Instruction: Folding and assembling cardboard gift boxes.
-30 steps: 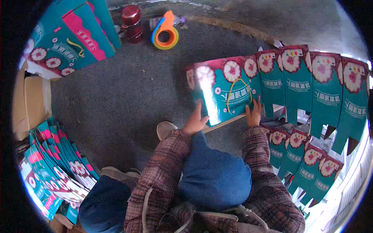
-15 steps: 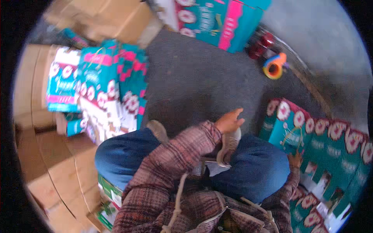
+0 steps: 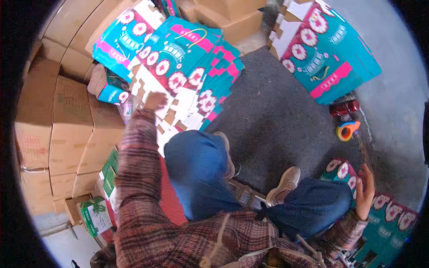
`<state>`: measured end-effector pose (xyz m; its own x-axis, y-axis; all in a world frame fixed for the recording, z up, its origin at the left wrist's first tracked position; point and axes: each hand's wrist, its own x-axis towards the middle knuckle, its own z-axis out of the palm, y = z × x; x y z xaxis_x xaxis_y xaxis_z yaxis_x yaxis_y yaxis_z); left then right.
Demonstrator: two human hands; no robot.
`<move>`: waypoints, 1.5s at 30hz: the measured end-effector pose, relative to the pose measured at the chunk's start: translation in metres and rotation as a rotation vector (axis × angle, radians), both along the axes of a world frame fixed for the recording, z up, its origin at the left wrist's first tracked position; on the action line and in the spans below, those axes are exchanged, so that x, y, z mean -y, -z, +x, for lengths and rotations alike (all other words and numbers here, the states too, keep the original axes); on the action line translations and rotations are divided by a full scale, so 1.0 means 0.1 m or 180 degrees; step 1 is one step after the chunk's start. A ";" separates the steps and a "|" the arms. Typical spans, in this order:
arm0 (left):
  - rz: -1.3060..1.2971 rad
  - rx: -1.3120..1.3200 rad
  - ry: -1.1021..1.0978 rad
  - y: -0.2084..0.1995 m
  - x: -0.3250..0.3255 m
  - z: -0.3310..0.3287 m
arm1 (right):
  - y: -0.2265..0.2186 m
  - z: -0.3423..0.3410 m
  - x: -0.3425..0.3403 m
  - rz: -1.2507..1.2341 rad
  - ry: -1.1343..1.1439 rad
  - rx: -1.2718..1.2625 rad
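My left hand [image 3: 156, 101] reaches out at the left, over the white tabbed edges of a fanned pile of flattened teal gift cartons [image 3: 183, 51]. Motion smears its fingers, and I cannot tell whether it touches a carton. The top cartons carry pink bands, round flower-like pictures and a cord handle. On the right, my right hand [image 3: 365, 193] is open with its fingers stretched out, holding nothing. It is beside my knee, over or next to a row of teal cartons [image 3: 393, 223] of the same print.
Brown cardboard boxes [image 3: 71, 129] are stacked along the left. More teal cartons [image 3: 324, 53] lean at the far right. Near them lie a shiny red object [image 3: 344, 108] and an orange-yellow ring [image 3: 346, 131], perhaps tape. A green box [image 3: 94, 216] stands at lower left.
The view has swung left. My left hand has moved from in front of my legs to the carton pile on the left. My right hand has come off the cartons and opened.
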<state>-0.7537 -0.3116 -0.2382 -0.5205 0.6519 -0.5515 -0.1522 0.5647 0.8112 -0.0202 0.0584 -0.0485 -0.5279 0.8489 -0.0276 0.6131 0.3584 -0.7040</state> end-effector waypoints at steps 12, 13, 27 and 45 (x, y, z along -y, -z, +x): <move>0.2793 0.2129 -0.4447 1.42 -0.46 0.36 | 0.02 -1.12 0.37 -0.0242 -0.1081 0.1151; 0.2857 0.2276 -0.4637 1.41 -0.50 0.37 | 0.02 -1.12 0.37 -0.0238 -0.1070 0.1183; 0.2850 0.1022 -0.3926 0.37 -0.93 -0.08 | 0.24 -1.11 0.30 -0.0221 -0.1096 0.1276; 0.2083 -0.1976 -0.0715 -2.53 -0.82 2.38 | 0.30 -0.59 0.14 0.0805 -0.0830 0.0133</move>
